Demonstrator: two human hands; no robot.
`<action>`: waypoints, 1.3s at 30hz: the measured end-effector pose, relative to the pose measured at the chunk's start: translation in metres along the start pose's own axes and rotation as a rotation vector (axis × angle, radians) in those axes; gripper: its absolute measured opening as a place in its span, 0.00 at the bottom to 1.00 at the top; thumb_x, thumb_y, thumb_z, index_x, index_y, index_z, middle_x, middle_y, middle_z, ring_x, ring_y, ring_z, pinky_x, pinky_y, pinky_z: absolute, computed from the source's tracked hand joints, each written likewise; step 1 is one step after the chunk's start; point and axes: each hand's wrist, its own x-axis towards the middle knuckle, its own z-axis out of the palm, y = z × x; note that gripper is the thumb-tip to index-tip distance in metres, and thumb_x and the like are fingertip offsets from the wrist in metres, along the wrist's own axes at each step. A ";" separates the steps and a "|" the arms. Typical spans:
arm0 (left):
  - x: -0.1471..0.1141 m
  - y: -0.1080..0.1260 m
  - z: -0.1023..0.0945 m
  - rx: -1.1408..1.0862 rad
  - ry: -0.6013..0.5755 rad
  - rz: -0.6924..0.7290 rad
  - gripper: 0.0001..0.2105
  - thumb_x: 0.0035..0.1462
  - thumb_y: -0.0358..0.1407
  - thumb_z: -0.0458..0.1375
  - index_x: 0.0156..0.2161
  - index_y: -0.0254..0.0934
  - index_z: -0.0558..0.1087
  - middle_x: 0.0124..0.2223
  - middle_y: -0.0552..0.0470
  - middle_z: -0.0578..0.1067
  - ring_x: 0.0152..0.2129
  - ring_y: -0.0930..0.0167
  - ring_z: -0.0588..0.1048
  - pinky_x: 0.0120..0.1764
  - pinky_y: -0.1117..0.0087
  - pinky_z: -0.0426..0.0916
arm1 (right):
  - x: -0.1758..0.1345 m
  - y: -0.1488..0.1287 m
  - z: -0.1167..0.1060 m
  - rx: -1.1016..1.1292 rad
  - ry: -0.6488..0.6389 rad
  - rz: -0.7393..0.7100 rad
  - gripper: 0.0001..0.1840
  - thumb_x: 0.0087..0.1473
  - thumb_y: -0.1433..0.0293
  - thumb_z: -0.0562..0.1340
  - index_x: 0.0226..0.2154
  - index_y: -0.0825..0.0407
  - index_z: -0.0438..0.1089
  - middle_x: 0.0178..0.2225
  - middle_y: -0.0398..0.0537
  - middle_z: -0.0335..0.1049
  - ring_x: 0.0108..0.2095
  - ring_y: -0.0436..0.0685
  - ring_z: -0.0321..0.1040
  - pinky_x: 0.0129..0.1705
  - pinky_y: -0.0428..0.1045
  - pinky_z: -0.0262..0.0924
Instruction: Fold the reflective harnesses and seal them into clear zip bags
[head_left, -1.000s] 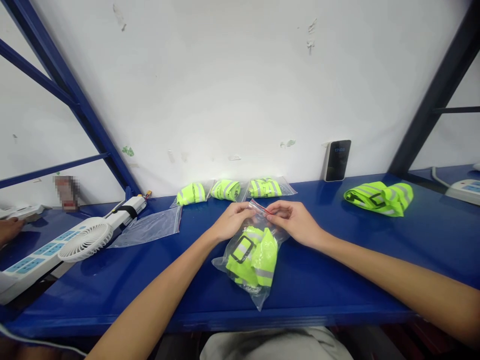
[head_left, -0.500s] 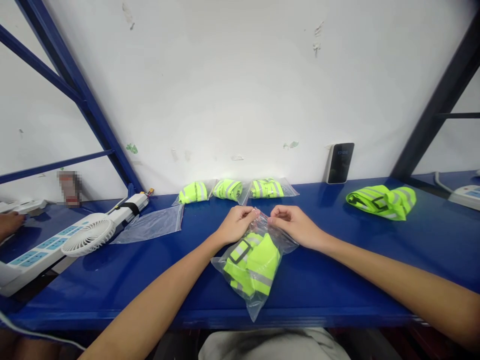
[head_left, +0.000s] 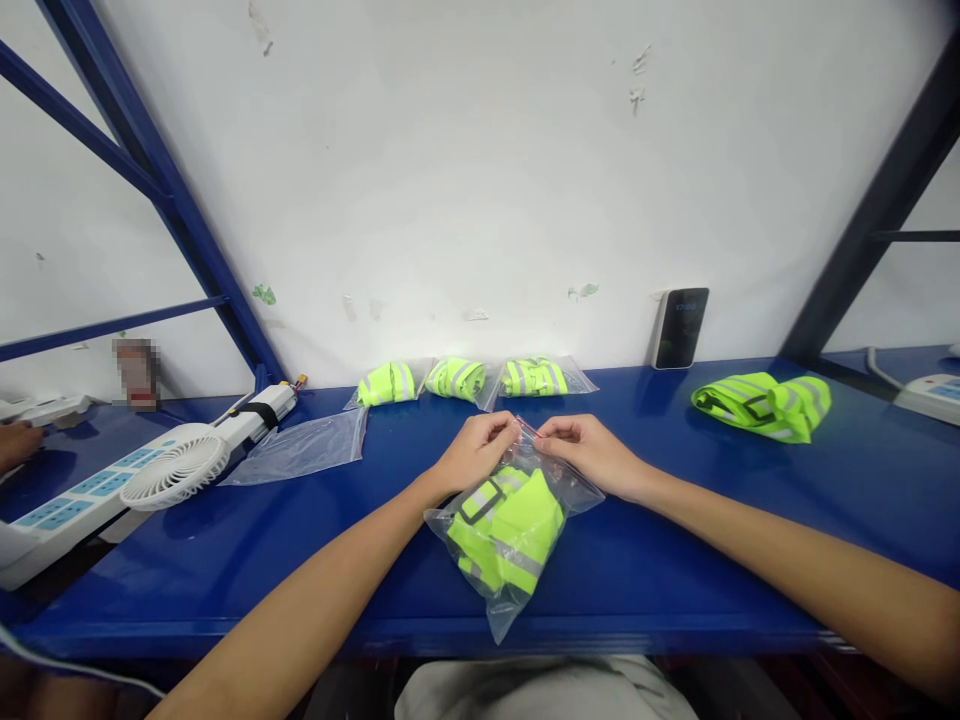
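Observation:
A clear zip-lock bag (head_left: 504, 612) hangs at the near middle of the table, its red-edged mouth toward the wall. Inside it lies a folded neon-yellow reflective strap (head_left: 525, 520) with grey bands and a black buckle. My left hand (head_left: 480, 447) pinches the bag's mouth on the left side. On the right, my right hand (head_left: 581, 448) grips the same edge between thumb and curled finger. A short stretch of the red zip line shows between the two hands.
Three bagged neon straps (head_left: 534, 377) line the wall. An unbagged strap (head_left: 761, 405) lies right, near a leaning phone (head_left: 681, 328). At left are a flat zip-lock bag (head_left: 300, 447), a small fan (head_left: 176, 470), a power strip (head_left: 82, 500) and another person's hand (head_left: 19, 445).
My right hand's fingers have closed in on the bag's mouth, and the red zip edge shows more plainly between my hands. The bag has shifted very slightly.

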 end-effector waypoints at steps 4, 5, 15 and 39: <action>0.000 0.001 0.001 0.019 -0.002 0.028 0.15 0.66 0.41 0.50 0.30 0.34 0.70 0.32 0.53 0.74 0.28 0.73 0.68 0.34 0.72 0.61 | 0.001 0.003 0.000 0.035 -0.004 -0.030 0.18 0.46 0.56 0.70 0.27 0.55 0.72 0.21 0.40 0.67 0.22 0.48 0.62 0.26 0.45 0.55; 0.000 0.001 0.001 0.018 -0.004 0.031 0.15 0.66 0.41 0.50 0.30 0.34 0.70 0.32 0.52 0.74 0.29 0.72 0.69 0.35 0.72 0.61 | 0.002 0.004 -0.001 0.041 -0.006 -0.033 0.19 0.46 0.56 0.70 0.27 0.55 0.72 0.20 0.40 0.67 0.22 0.48 0.61 0.25 0.45 0.54; 0.000 0.004 0.004 0.004 0.014 0.027 0.15 0.66 0.39 0.49 0.31 0.34 0.70 0.33 0.53 0.74 0.32 0.71 0.70 0.38 0.71 0.62 | 0.004 0.009 -0.002 0.119 -0.046 0.000 0.21 0.45 0.55 0.71 0.31 0.55 0.73 0.26 0.44 0.71 0.26 0.50 0.64 0.31 0.47 0.58; -0.001 0.001 0.008 -0.129 -0.073 -0.062 0.16 0.63 0.46 0.54 0.37 0.33 0.73 0.33 0.53 0.73 0.29 0.73 0.69 0.34 0.73 0.61 | 0.004 0.014 -0.004 0.066 -0.084 -0.040 0.20 0.50 0.53 0.68 0.30 0.54 0.70 0.27 0.41 0.66 0.27 0.50 0.61 0.32 0.47 0.53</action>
